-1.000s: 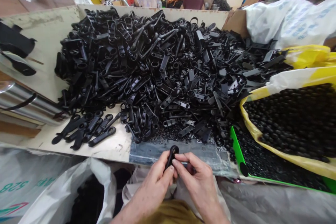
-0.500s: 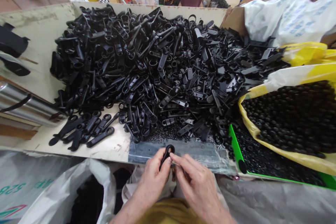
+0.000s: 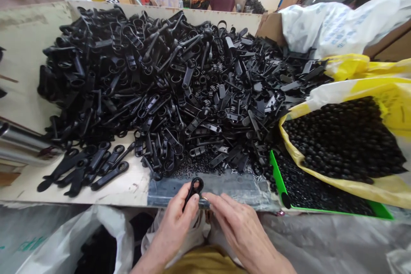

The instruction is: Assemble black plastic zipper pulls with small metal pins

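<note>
My left hand [image 3: 175, 216] is closed around a black plastic handle with a ring end [image 3: 198, 185], its ring pointing up and away from me. Just right of it, my right hand [image 3: 241, 220] has its fingers stretched toward the handle, with a small gap between. The right thumb is mostly hidden under the hand. Both hands are at the front edge of the table, over a clear plastic sheet [image 3: 231, 186]. Beyond them rises a large heap of black plastic parts [image 3: 154, 81], with tiny metal pins and pellets at its near edge.
Several black handles [image 3: 107, 175] lie on the left of the table [image 3: 135, 188]. At right, a yellow-white sack [image 3: 308, 167] of black round pieces rests over a green tray [image 3: 279, 175]. A white sack [image 3: 123, 231] stands below left. Several people sit at the back.
My right hand has drawn back from the ring of the handle, and its fingers have straightened. The left hand still grips the handle. The whole view has shifted, so things appear farther left.
</note>
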`<state>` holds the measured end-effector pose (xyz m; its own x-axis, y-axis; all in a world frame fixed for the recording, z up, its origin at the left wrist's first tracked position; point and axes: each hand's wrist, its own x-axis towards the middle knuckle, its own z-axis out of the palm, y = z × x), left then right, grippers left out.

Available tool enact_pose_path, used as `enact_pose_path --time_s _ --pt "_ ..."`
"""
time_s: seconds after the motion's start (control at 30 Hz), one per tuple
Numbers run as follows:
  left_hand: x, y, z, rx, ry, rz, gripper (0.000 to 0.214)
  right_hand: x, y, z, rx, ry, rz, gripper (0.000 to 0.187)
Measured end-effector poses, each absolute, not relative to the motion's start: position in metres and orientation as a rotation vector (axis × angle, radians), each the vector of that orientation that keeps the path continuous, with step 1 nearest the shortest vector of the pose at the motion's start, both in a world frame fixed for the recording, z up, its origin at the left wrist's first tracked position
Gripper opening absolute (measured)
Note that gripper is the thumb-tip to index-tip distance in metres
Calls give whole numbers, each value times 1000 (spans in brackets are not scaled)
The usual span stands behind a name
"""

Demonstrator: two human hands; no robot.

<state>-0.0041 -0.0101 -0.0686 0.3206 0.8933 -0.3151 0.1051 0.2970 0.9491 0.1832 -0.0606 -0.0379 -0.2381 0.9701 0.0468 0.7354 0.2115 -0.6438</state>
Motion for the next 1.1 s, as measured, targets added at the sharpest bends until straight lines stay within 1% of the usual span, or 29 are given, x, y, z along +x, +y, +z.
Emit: enact_pose_path --time_s 0.13,0.23,0.33,0.67,0.87,1.1 --pt "-4 -11 -69 1148 1118 720 48 180 -60 -37 -1663 -2028 615 43" --pt "-4 -12 -71 1138 1129 723 50 180 -58 -37 -1631 -2021 657 44" --pt "-4 -12 -70 1150 1130 722 51 179 -56 -39 -1604 -1977 721 40" --pt "-4 -13 -65 1188 1171 720 50 176 -56 -44 -1544 -1865 625 33" --pt "-4 -14 -73 1179 1168 730 48 174 -59 -47 -1540 -1929 490 35" --pt "-4 -17 -72 1093 1252 732 54 174 -61 -49 -1607 -2064 434 38"
